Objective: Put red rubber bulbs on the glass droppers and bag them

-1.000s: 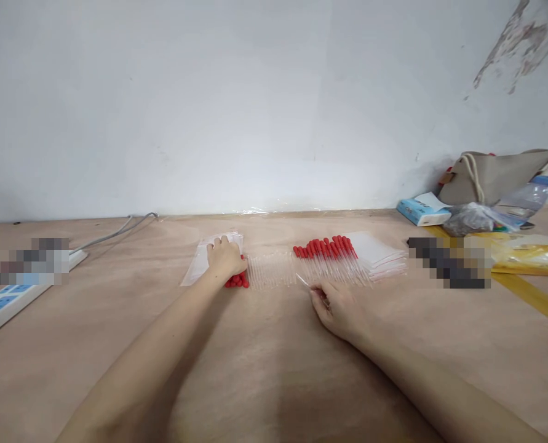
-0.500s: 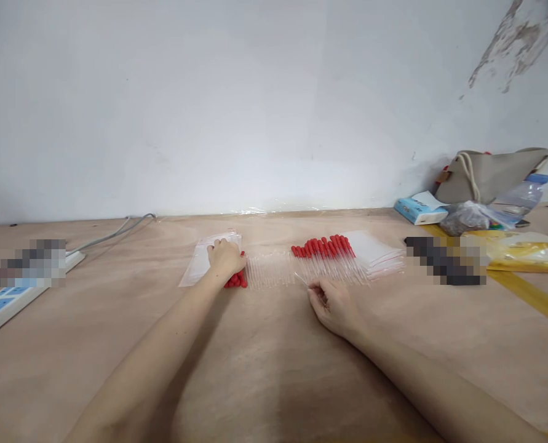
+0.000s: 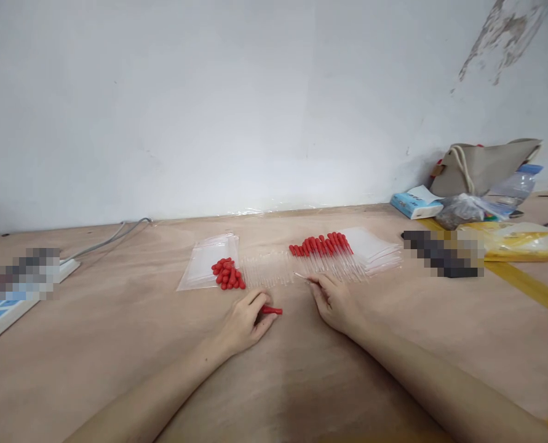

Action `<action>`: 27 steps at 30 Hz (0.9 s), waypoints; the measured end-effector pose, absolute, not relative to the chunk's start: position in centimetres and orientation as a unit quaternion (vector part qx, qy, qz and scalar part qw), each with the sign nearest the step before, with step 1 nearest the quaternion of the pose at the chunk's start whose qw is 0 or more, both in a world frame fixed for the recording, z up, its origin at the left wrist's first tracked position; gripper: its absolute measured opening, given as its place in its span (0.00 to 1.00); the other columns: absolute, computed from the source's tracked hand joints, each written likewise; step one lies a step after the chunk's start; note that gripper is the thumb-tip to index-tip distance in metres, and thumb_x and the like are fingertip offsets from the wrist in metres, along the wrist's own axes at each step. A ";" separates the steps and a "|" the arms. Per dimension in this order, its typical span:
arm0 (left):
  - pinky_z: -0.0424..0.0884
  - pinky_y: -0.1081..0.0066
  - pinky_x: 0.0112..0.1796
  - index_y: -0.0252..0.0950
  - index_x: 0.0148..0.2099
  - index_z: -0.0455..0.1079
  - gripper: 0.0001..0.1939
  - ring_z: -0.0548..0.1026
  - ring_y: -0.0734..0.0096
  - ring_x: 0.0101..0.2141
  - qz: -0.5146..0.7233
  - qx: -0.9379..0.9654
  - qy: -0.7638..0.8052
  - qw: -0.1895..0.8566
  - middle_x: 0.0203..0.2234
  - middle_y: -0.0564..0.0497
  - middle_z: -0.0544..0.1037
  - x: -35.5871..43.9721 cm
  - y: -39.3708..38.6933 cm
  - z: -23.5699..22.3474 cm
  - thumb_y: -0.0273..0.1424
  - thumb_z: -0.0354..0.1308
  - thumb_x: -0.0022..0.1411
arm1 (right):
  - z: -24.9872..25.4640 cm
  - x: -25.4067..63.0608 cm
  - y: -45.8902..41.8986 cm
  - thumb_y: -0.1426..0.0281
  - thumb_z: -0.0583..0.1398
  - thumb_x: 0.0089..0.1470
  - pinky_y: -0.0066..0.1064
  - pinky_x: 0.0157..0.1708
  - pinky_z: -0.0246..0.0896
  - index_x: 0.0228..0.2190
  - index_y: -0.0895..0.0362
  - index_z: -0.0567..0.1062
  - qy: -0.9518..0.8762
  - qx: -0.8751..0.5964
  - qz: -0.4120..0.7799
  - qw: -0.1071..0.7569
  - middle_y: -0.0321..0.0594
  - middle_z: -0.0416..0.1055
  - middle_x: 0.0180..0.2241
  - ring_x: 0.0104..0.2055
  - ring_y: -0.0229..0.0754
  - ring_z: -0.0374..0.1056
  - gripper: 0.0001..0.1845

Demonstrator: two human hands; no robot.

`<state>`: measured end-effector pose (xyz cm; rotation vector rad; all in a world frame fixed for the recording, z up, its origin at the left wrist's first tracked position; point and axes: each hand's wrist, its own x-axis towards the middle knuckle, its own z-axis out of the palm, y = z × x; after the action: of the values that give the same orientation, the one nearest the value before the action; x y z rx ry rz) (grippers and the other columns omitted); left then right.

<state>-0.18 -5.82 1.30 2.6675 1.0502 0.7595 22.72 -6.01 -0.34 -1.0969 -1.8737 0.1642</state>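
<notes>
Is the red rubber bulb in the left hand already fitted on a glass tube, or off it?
Off: the red bulb sticks out of the left hand with no tube in its visible end.

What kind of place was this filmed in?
Possibly a small workshop: a bare wooden worktop against a stained wall, with red rubber bulbs and clear tubes laid out.

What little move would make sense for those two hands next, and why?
Probably easing the left hand toward the right hand, bringing the red bulb to the clear tube. They are apart, the bulb's narrow end faces right, the tube's free end points left, and the nearby red-capped tubes suggest such a pairing.
</notes>
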 end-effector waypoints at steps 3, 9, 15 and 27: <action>0.67 0.67 0.38 0.36 0.45 0.66 0.13 0.68 0.67 0.38 0.267 0.896 0.342 0.095 0.42 0.45 0.67 0.1 -5.0 1.0 0.34 0.54 0.56 | -0.1 22.7 -6.2 0.72 0.49 0.54 0.30 0.30 0.60 0.34 0.57 0.68 -0.769 -0.457 0.082 0.438 0.40 0.65 0.29 0.31 0.38 0.63 0.08; 0.65 0.68 0.39 0.36 0.38 0.69 0.08 0.68 0.69 0.37 0.341 0.869 0.333 0.133 0.35 0.48 0.70 0.4 -5.3 1.0 0.30 0.50 0.61 | 0.0 22.4 -6.7 0.72 0.50 0.54 0.29 0.30 0.59 0.35 0.57 0.69 -0.799 -0.440 0.090 0.400 0.41 0.65 0.29 0.30 0.37 0.61 0.09; 0.64 0.74 0.33 0.36 0.39 0.64 0.07 0.69 0.73 0.31 0.324 0.855 0.361 0.184 0.30 0.52 0.72 0.7 -6.4 1.3 0.29 0.46 0.63 | 0.3 22.0 -7.5 0.73 0.52 0.53 0.29 0.33 0.59 0.37 0.56 0.69 -0.826 -0.381 0.099 0.403 0.41 0.67 0.32 0.33 0.37 0.62 0.10; 0.65 0.75 0.36 0.36 0.42 0.65 0.08 0.70 0.74 0.34 0.334 0.863 0.320 0.202 0.32 0.51 0.73 0.6 -6.3 1.3 0.28 0.46 0.63 | -0.2 22.2 -7.2 0.75 0.52 0.53 0.32 0.35 0.55 0.40 0.53 0.70 -0.842 -0.338 0.078 0.413 0.39 0.69 0.31 0.34 0.37 0.62 0.13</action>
<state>0.64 -6.32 1.34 2.4111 0.8927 0.9322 22.22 -7.23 -0.16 -0.8504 -2.1173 0.1953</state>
